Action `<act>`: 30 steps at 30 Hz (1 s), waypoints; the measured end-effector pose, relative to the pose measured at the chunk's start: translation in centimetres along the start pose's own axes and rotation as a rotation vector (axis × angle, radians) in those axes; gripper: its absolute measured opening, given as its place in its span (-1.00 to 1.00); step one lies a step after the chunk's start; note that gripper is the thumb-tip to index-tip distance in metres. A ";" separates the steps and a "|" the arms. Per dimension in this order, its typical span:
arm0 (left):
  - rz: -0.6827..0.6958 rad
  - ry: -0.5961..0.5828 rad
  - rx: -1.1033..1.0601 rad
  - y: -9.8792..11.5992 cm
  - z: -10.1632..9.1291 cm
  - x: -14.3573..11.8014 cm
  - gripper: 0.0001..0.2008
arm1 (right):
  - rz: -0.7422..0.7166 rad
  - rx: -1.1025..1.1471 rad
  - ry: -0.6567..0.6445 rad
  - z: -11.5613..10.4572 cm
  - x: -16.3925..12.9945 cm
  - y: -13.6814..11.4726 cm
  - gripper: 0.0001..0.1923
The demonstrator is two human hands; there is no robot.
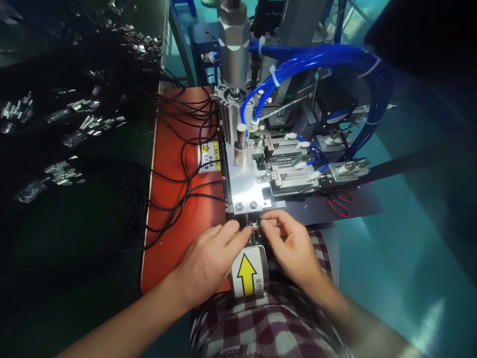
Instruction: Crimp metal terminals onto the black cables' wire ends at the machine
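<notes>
My left hand (210, 256) is closed in a pinch, thumb and forefinger meeting at a bundle of thin red and white wires (256, 227). Just right of these wires is my right hand (292, 243), its thumb and forefinger curved toward them with a small gap between the tips. Both hands are at the front of a metal press fixture (244, 186), below its bolted plate. Under the wires a dark narrow track leads down to a white label with a yellow arrow (246, 273). The fingers hide part of the wires.
Black cables (186, 191) run across an orange-red tabletop (182, 263) on the left, near bundles with shiny metal connectors (63, 171). A yellow warning label (209, 156) is stuck beside the fixture. Blue air hoses (320, 54) arch over small cylinders. Red-handled scissors (341, 203) lie at right.
</notes>
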State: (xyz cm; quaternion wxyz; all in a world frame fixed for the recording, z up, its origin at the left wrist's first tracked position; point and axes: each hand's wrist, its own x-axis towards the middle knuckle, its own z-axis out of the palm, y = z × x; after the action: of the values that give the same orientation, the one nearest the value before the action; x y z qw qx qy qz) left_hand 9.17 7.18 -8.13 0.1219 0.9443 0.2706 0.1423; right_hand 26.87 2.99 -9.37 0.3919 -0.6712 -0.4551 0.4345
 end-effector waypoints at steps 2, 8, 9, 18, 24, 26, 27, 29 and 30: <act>-0.001 0.006 0.008 0.0 0.0 0.0 -0.69 | -0.072 -0.022 0.025 0.4 -0.1 0.0 -0.88; 0.008 0.005 0.016 0.0 -0.1 -0.1 -0.69 | 0.043 0.090 -0.035 0.3 0.4 0.5 -0.84; 0.006 0.002 0.015 0.0 -0.1 -0.2 -0.70 | 0.118 0.158 -0.080 0.2 0.6 0.5 -0.83; -0.001 0.003 0.014 0.1 -0.2 0.0 -0.69 | 0.305 0.328 -0.138 0.0 -0.7 0.1 -0.68; -0.002 0.019 0.015 0.2 -0.2 0.0 -0.70 | -0.071 -0.119 0.029 0.1 -1.7 0.0 -0.85; 0.003 0.019 0.010 0.2 -0.2 0.0 -0.71 | -0.194 -0.259 0.032 -0.3 -1.4 -0.4 -0.87; 0.003 0.016 0.009 0.2 -0.2 0.1 -0.71 | -0.222 -0.285 0.022 -0.5 -1.2 -0.5 -0.88; -0.004 0.008 0.011 0.2 -0.2 0.0 -0.70 | -0.189 -0.224 -0.016 -0.8 -0.6 -0.6 -0.87; -0.005 0.005 0.013 0.2 -0.2 0.0 -0.70 | -0.133 -0.143 -0.044 -0.8 -0.3 -0.5 -0.87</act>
State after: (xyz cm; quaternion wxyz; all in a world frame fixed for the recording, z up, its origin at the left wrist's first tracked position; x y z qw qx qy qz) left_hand 9.20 7.08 -7.94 0.1153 0.9441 0.2740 0.1426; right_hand 27.45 2.72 -8.53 0.3610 -0.6561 -0.5369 0.3886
